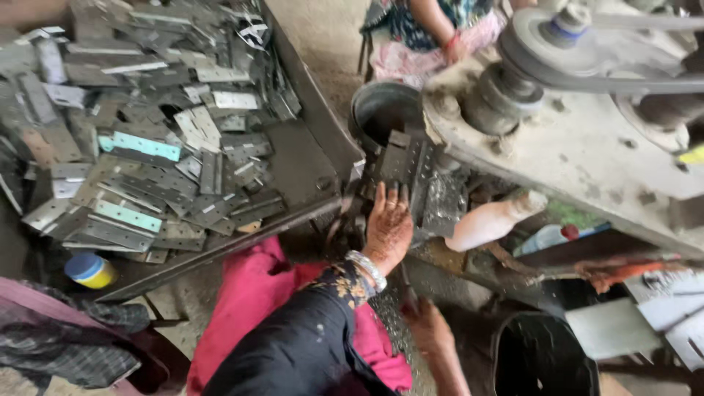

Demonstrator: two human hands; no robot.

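Our left hand (387,229) lies flat, fingers spread, pressing a perforated metal plate (404,163) onto the press bed just below the grey bucket (381,110), likely steadying it. Our right hand (429,328), lower, hangs apparently empty; its grip unclear.

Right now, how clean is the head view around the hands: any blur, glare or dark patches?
Head view: soft motion blur throughout, so the left hand on the perforated metal plate lacks crisp edges; the right hand sits in shadow; pale glare washes the machine body; the black bucket interior is too dark to read.
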